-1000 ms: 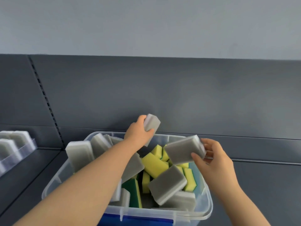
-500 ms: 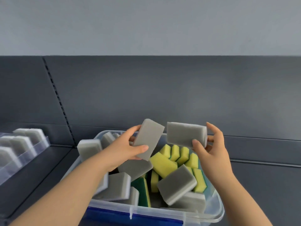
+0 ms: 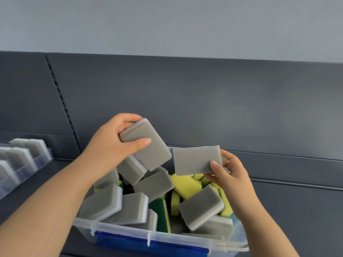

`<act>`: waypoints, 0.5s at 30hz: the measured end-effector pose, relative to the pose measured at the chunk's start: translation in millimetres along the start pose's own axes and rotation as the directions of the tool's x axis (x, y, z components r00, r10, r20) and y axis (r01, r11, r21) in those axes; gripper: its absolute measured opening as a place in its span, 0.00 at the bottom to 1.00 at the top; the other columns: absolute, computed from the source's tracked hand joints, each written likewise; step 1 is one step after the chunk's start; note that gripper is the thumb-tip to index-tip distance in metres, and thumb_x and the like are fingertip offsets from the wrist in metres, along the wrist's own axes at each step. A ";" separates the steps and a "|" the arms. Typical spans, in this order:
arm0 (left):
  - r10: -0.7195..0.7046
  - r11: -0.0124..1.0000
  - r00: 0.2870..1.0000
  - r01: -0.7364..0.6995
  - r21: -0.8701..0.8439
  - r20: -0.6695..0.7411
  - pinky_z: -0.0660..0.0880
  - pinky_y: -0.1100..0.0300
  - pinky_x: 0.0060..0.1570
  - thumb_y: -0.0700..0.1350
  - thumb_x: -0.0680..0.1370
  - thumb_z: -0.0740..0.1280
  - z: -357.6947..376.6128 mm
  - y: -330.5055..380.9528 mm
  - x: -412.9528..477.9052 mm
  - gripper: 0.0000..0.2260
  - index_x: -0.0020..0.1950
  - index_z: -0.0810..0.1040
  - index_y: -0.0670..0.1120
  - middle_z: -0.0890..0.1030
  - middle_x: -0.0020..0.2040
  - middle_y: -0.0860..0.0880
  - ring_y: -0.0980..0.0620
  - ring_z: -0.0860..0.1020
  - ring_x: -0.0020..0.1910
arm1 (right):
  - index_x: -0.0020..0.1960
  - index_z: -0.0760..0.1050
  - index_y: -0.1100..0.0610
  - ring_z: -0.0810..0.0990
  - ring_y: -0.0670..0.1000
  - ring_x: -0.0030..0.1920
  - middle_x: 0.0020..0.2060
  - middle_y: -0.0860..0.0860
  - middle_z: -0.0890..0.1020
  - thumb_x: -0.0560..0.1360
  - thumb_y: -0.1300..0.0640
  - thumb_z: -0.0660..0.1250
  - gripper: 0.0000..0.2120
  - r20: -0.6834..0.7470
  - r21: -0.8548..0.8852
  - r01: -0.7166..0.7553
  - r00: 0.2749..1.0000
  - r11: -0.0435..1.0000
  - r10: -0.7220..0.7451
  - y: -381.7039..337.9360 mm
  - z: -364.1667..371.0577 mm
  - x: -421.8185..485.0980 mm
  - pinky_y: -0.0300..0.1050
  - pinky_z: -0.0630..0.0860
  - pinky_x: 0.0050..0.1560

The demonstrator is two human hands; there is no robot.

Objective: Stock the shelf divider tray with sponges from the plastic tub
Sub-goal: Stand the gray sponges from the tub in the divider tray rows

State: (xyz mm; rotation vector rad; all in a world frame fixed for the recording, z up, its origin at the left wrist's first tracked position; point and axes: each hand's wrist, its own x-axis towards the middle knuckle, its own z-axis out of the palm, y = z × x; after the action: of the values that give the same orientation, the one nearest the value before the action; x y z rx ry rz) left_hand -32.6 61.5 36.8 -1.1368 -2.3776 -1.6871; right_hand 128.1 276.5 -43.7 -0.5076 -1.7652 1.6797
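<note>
Though left hand (image 3: 109, 145), right hand (image 3: 232, 179) grip sponges (image 3: 150, 147), tray (image 3: 44, 158) cropped left.

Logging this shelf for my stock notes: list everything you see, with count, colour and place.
plastic tub: one, clear with blue front clip, bottom centre on the shelf
grey sponges: about eight showing, grey with white backing, loose in the tub
yellow sponges: several, yellow with green backing, mid-tub
divider tray: one, clear, far left
tray sponges: at least four, grey and white, standing in the tray
shelf backing: one, dark grey, behind the tub
sponge in left hand: one, grey, above the tub
sponge in right hand: one, grey, above the tub
left hand: one, fingers gripping its sponge
right hand: one, fingers pinching its sponge
</note>
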 end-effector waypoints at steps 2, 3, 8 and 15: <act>0.045 0.995 0.999 -0.044 0.094 -0.001 0.75 0.57 0.47 0.58 0.62 0.74 -8.2 3.3 -5.7 0.21 0.53 0.74 0.66 0.81 0.49 0.63 0.63 0.79 0.47 | 0.59 0.74 0.51 0.83 0.48 0.46 0.50 0.52 0.80 0.75 0.59 0.65 0.12 -0.001 0.020 0.024 1.000 1.000 -0.024 -4.6 2.9 -1.9 0.39 0.79 0.44; 0.064 0.990 0.998 -0.064 0.123 0.006 0.75 0.58 0.47 0.57 0.63 0.74 -12.5 4.1 -8.6 0.20 0.53 0.75 0.66 0.80 0.49 0.64 0.64 0.79 0.47 | 0.58 0.74 0.50 0.83 0.48 0.47 0.51 0.51 0.80 0.75 0.58 0.66 0.12 0.002 0.012 0.044 0.999 0.999 -0.044 -7.8 6.0 -3.5 0.38 0.79 0.44; 0.125 0.975 0.992 -0.127 0.182 0.024 0.76 0.59 0.49 0.59 0.64 0.71 -45.9 7.1 -26.4 0.20 0.53 0.74 0.71 0.76 0.51 0.66 0.64 0.76 0.50 | 0.57 0.75 0.47 0.82 0.47 0.47 0.48 0.46 0.82 0.74 0.58 0.67 0.13 0.017 -0.058 0.157 0.988 0.986 -0.157 -30.4 39.7 -15.9 0.38 0.79 0.44; 0.171 0.963 0.982 -0.148 0.224 -0.085 0.70 0.77 0.42 0.61 0.61 0.69 -142.8 -7.3 -64.3 0.20 0.53 0.74 0.70 0.76 0.52 0.67 0.65 0.76 0.48 | 0.55 0.75 0.41 0.82 0.43 0.46 0.49 0.41 0.82 0.73 0.55 0.67 0.13 0.102 -0.091 0.306 0.949 0.948 -0.297 -66.7 134.4 -48.2 0.35 0.78 0.42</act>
State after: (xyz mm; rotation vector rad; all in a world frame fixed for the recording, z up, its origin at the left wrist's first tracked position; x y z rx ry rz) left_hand -44.0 -92.3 64.8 -1.1402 -2.2705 -1.3642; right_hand 81.8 138.2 16.0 -0.1972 -1.8937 1.4179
